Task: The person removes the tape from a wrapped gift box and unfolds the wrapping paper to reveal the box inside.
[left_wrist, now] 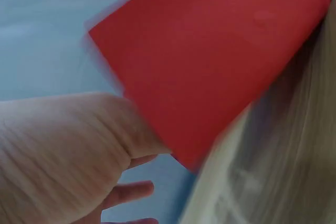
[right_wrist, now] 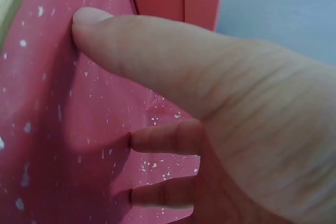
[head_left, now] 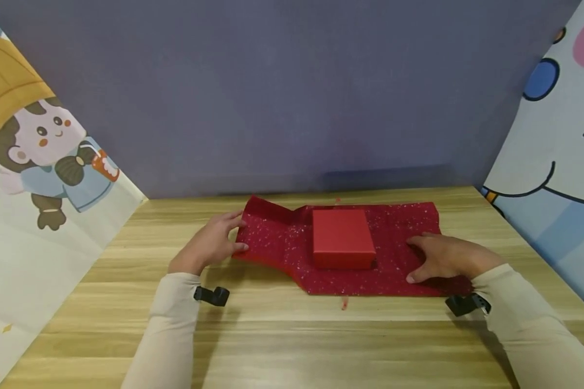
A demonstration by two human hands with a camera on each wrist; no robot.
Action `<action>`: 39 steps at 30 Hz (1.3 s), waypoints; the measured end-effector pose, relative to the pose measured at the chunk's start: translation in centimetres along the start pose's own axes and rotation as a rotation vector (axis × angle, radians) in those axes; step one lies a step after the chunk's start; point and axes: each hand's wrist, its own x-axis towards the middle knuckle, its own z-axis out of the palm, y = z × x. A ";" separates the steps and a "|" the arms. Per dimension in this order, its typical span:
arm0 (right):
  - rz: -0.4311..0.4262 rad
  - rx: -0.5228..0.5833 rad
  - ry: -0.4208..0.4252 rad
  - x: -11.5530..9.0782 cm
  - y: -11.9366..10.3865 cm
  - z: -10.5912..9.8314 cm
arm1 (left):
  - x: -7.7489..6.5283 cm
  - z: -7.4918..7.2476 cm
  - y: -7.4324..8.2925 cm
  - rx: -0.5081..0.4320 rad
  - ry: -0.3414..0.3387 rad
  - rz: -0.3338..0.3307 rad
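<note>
A sheet of dark red wrapping paper (head_left: pixel 297 254) with white specks lies across the wooden table. On its middle sits a flat red box (head_left: pixel 343 232). My left hand (head_left: pixel 209 243) holds the sheet's left end, which is raised off the table; the thumb laps over the speckled face. From the left wrist, the plain red underside of the paper (left_wrist: pixel 210 61) hides the thumb tip. To the right of the box, my right hand (head_left: pixel 448 256) rests its thumb and fingertips spread on the speckled paper (right_wrist: pixel 100 103), pressing it down.
Small red marks (head_left: pixel 344 302) show on the table (head_left: pixel 282 346) in front of and behind the sheet. A grey-blue wall (head_left: pixel 292 97) rises at the table's back edge. Cartoon-printed panels (head_left: pixel 68 162) flank both sides.
</note>
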 end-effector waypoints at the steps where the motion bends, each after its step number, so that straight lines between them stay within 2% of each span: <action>1: -0.001 0.001 0.000 0.0 0.0 0.0 | 0.0 0.2 -0.2 -0.009 -0.007 -0.004; 6: 0.007 -0.001 -0.010 -0.1 0.0 0.1 | 0.0 1.4 -1.1 0.016 -0.030 -0.037; 11: 0.013 -0.002 -0.005 -0.2 0.0 0.1 | 0.3 2.2 -0.7 0.071 -0.045 -0.034; 20: 0.029 -0.032 0.034 -0.8 0.2 0.4 | 1.2 3.7 0.6 0.023 -0.116 -0.006; 23: 0.028 -0.018 0.069 -0.9 0.5 0.7 | 1.3 4.3 0.7 -0.004 -0.144 -0.024; 29: -0.099 0.082 0.113 -0.6 1.3 1.6 | 0.8 5.1 0.6 0.032 -0.218 -0.060; 35: -0.089 0.068 0.077 -0.4 1.9 2.1 | -0.1 5.6 0.1 0.063 -0.283 -0.081; 39: -0.097 0.058 0.054 -0.3 2.3 2.1 | -0.4 5.8 -0.1 0.065 -0.287 -0.092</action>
